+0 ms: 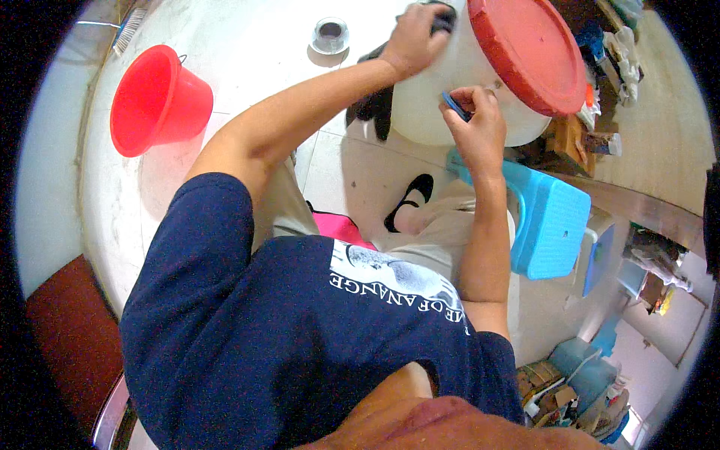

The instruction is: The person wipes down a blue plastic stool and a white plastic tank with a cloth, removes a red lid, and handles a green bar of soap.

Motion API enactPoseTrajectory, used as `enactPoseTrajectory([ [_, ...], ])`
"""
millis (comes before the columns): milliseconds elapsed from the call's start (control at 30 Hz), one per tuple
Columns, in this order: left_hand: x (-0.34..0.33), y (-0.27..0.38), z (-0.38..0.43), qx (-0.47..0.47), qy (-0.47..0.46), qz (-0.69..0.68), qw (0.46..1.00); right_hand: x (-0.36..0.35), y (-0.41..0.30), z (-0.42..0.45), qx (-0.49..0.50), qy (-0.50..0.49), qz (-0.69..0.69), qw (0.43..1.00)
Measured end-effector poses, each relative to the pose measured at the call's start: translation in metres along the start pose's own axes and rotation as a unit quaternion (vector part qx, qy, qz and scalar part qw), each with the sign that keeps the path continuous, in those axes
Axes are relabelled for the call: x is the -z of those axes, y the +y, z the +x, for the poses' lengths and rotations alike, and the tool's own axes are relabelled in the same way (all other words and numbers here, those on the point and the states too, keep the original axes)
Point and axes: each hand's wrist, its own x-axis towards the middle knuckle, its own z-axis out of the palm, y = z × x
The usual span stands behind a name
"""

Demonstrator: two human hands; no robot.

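A large translucent white plastic drum (433, 107) with a thick red lid (531, 50) stands in front of me. At its far left side my left hand (416, 39) is closed around a small dark object (444, 18), blurred and too unclear to name. My right hand (478, 121) pinches a thin, flat blue piece (455, 107) between thumb and fingers. It is close to the drum's near wall; whether it touches cannot be told. A black item (374, 107), partly hidden by my left forearm and the drum, lies beside the drum on the floor.
A red bucket (194, 104) lies or leans on the tiled floor to the left. Beyond it is a broom head (129, 31). A small clear round container (329, 36) with a dark middle sits ahead. To the right are a light-blue plastic stool (554, 225) and a cluttered shelf (647, 163).
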Motion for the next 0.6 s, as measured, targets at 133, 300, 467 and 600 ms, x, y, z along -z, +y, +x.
enactPoseTrajectory([
  [133,0.016,0.052,-0.02,-0.11,-0.153,-0.04,0.981,0.007,0.004,-0.009,0.019,-0.018,-0.025,0.999],
  [300,0.02,0.029,-0.002,-0.145,-0.114,-0.031,0.982,0.003,0.004,-0.007,0.011,-0.015,0.004,1.0],
  [467,0.008,0.01,0.018,0.127,-0.006,-0.018,0.992,-0.002,0.011,0.001,0.028,-0.005,-0.018,0.999],
  [600,0.003,0.032,-0.01,-0.048,-0.12,-0.046,0.991,-0.008,0.02,-0.005,0.038,0.003,-0.056,0.998],
])
